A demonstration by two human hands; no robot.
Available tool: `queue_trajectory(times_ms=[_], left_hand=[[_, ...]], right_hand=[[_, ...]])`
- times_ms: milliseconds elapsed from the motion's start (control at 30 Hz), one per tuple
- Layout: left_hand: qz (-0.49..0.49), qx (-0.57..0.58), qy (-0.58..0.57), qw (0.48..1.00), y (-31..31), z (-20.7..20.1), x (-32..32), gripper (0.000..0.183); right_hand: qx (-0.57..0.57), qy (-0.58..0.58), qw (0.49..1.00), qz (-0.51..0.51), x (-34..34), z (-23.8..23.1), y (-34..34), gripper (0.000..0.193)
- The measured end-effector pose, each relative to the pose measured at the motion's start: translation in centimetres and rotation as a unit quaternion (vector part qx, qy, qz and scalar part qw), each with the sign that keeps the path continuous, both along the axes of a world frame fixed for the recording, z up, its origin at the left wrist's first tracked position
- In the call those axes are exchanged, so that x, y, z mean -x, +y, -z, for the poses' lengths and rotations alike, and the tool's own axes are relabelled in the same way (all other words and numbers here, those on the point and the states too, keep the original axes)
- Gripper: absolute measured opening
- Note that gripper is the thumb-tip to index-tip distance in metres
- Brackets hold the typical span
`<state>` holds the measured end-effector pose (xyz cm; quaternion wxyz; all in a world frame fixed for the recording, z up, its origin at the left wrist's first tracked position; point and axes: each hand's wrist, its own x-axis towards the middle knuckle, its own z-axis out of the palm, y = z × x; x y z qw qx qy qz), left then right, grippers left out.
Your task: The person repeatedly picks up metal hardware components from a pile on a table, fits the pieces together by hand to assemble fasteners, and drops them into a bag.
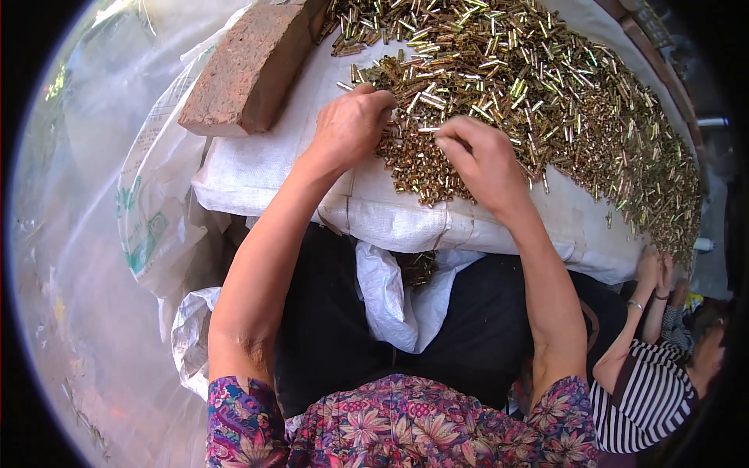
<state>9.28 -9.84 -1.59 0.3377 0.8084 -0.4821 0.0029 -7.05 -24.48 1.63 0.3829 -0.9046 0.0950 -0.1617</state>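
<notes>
A broad heap of small brass-coloured metal tubes (499, 70) is spread over a white woven cloth (273, 171). Shorter, ring-like metal pieces (425, 168) gather at its near edge, between my hands. My left hand (355, 121) rests at the heap's left edge, closed with its fingertips curled down; what they hold, if anything, is hidden. Over the near edge, my right hand (484, 160) is closed in a pinch, thumb against forefinger. A bright metal tube (428, 129) shows right at its fingertips.
A red brick (242, 70) lies on the cloth at the far left. An open white sack (390, 304) with metal pieces inside sits between my legs. Clear plastic sheeting (86, 234) hangs at the left. Other people's hands (655, 269) touch the heap's right end.
</notes>
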Motion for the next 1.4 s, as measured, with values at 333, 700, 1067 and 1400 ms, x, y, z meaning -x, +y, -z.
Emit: queue_trajectory(times_ms=[333, 700, 1067, 1400], left_hand=[[-0.027, -0.259, 0.026, 0.965, -3.4, -1.1, -2.5, 0.020], [-0.032, -0.229, 0.014, 0.973, -0.5, 0.0, -1.8, 0.017], [0.083, -0.093, 0.064, 0.990, 2.2, 1.2, -3.2, 0.015], [0.058, -0.116, 0.018, 0.991, 3.3, 0.7, -2.3, 0.014]], right_hand=[[0.277, 0.184, 0.939, -0.094, -5.5, 1.0, -1.5, 0.012], [-0.108, 0.040, 0.992, 0.043, 0.1, 1.6, -0.8, 0.012], [-0.500, -0.055, 0.861, 0.071, 4.5, 1.5, 3.3, 0.005], [-0.623, -0.025, 0.781, 0.035, 4.4, 1.4, 4.7, 0.004]])
